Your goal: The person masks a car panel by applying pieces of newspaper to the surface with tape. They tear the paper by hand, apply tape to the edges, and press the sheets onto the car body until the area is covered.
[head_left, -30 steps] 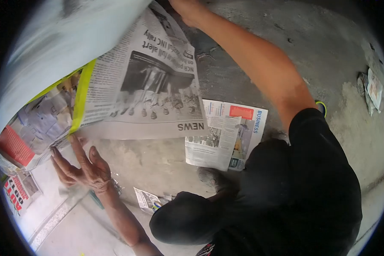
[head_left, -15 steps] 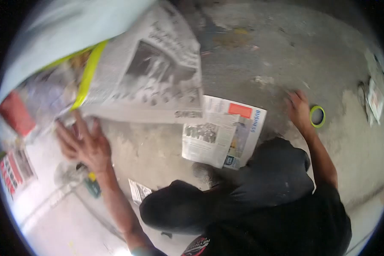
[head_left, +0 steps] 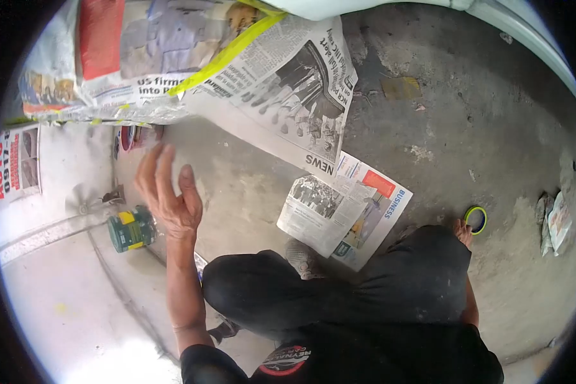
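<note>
My left hand [head_left: 173, 198] is raised at the left with its fingers apart and nothing in it. Above it, newspaper sheets [head_left: 163, 38] cover a light-coloured panel, with yellow-green tape [head_left: 237, 51] along a seam. One printed sheet [head_left: 281, 109] hangs loose from that tape toward the floor. Low at the right, my right hand [head_left: 463, 235] is partly hidden behind my knee. Its curled fingers are at the left edge of a roll of yellow-green tape [head_left: 484, 221] and appear to grip it. Loose newspaper pages [head_left: 377, 224] lie on the floor before my knees.
A green container with a yellow label [head_left: 131, 228] stands by the white wall at the left. Behind my left hand is a reddish can [head_left: 129, 136]. Crumpled white paper or plastic [head_left: 559, 223] lies at the far right. A pale curved panel [head_left: 525, 38] borders the upper right.
My left hand has come away from the taped newspaper edge. The right hand has moved down to the tape roll. The view has shifted and turned, and the hanging sheet is sharper.
</note>
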Demonstrator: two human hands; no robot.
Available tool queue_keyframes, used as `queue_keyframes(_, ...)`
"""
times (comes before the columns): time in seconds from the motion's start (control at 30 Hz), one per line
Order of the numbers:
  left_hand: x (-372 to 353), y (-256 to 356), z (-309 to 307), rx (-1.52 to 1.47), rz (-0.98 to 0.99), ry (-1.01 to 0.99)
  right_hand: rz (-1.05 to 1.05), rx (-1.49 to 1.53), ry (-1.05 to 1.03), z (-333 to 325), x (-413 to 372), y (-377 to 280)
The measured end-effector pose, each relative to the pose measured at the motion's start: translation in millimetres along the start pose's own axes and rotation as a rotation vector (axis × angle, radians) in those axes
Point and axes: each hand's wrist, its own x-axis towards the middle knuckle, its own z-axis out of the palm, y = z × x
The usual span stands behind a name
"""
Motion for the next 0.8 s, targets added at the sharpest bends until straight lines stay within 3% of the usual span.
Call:
queue_keyframes(0.1,-3,15,2,-0.248,0.084,-0.031,0.043,-0.01,0.305,-17,7,0)
queue_keyframes(0.2,-11,42,11,-0.467,0.167,-0.224,0.224,-0.029,0.364,-49,6,-16)
queue_keyframes(0.23,-20,47,21,-0.596,0.227,-0.308,0.314,-0.007,0.35,-48,12,-21)
queue_keyframes(0.33,-42,65,28,-0.692,0.352,-0.496,0.235,0.123,0.216,-24,35,22)
queue_keyframes(0.37,-37,70,24,-0.698,0.382,-0.526,0.215,0.165,0.169,-43,35,11)
queue_keyframes(0.4,-28,77,22,-0.75,0.358,-0.522,0.074,0.314,0.157,-61,31,2)
queue_keyframes(0.5,-4,101,22,-0.956,0.33,-0.529,-0.339,0.787,-0.065,-224,-21,-139)
queue_keyframes(0.57,13,123,27,-1.076,0.235,-0.46,-0.51,1.079,-0.213,-272,-29,-189)
queue_keyframes(0.7,37,151,27,-1.115,-0.004,-0.435,-0.798,1.15,-0.259,-338,-45,-260)
queue_keyframes(0.8,46,154,11,-1.159,-0.026,-0.292,-0.964,1.15,-0.232,-349,-44,-291)
